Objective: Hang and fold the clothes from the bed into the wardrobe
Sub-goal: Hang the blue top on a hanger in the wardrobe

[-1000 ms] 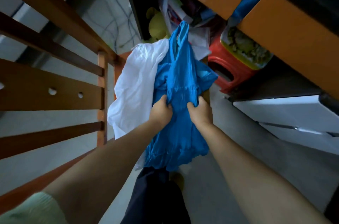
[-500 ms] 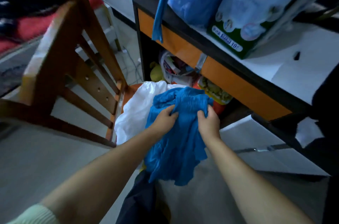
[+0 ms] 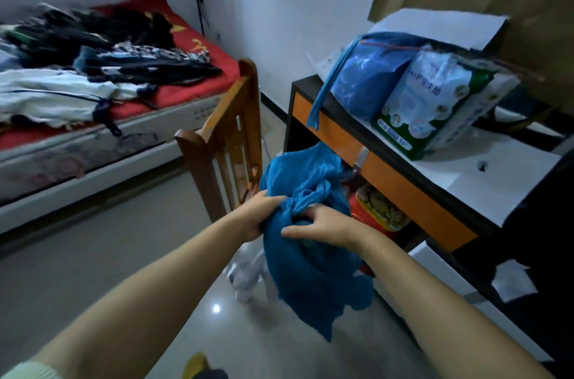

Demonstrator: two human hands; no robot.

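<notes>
A crumpled blue garment [image 3: 313, 260] hangs in front of me, bunched at the top and drooping toward the floor. My left hand [image 3: 259, 215] grips its left side beside the chair. My right hand [image 3: 323, 225] holds the bunched cloth from the right, fingers curled into it. A white garment [image 3: 247, 277] hangs partly hidden behind the blue one. Several dark and white clothes [image 3: 93, 68] lie piled on the red-covered bed [image 3: 192, 93] at the far left. No wardrobe is in view.
A wooden chair [image 3: 223, 142] stands just left of my hands. At the right is an orange-fronted desk [image 3: 403, 186] carrying a blue bag [image 3: 363, 80] and a green-white pack [image 3: 435, 105]. Boxes and a red stool [image 3: 366, 214] sit under it. Grey floor [image 3: 108, 254] lies open toward the bed.
My view has lifted from the chair seat to the room, bringing the bed into sight. The blue garment has risen off the chair and is more bunched between both hands.
</notes>
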